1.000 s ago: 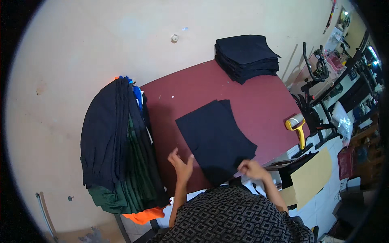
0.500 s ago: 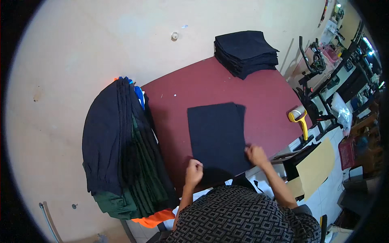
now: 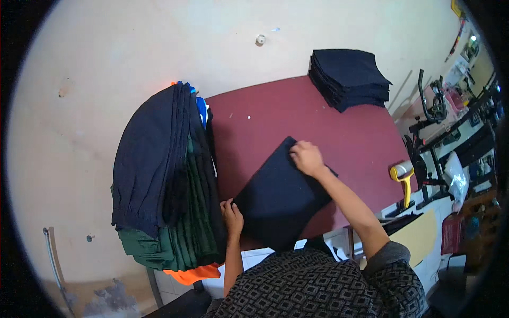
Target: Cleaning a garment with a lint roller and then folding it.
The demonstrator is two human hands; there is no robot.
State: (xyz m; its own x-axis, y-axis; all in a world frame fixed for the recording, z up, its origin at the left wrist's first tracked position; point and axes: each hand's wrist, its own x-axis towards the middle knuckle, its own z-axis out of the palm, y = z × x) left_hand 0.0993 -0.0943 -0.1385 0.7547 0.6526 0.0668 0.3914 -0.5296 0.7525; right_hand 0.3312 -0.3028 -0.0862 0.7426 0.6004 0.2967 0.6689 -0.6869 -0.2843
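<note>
A folded dark navy piece of cloth [image 3: 275,199] lies turned at an angle on the maroon tabletop [image 3: 265,100], its near end reaching the table's front edge. My left hand [image 3: 231,217] pinches its left corner between thumb and fingers. Over the cloth's far corner, my right hand [image 3: 307,158] has its fingers curled onto the fabric, the forearm crossing above the cloth's right side. The fingertips of the right hand are partly hidden.
A tall pile of dark and green garments [image 3: 159,180] stands at the table's left side, with orange fabric [image 3: 193,274] below. A neat stack of dark cloth pieces [image 3: 350,77] sits at the far right. A yellow-handled lint roller [image 3: 405,180] lies at the right edge.
The cloth has turned clockwise, its far end swinging rightward and its near edge tilting. My right hand has moved from its near right side up to the far corner; my left hand shifted left.
</note>
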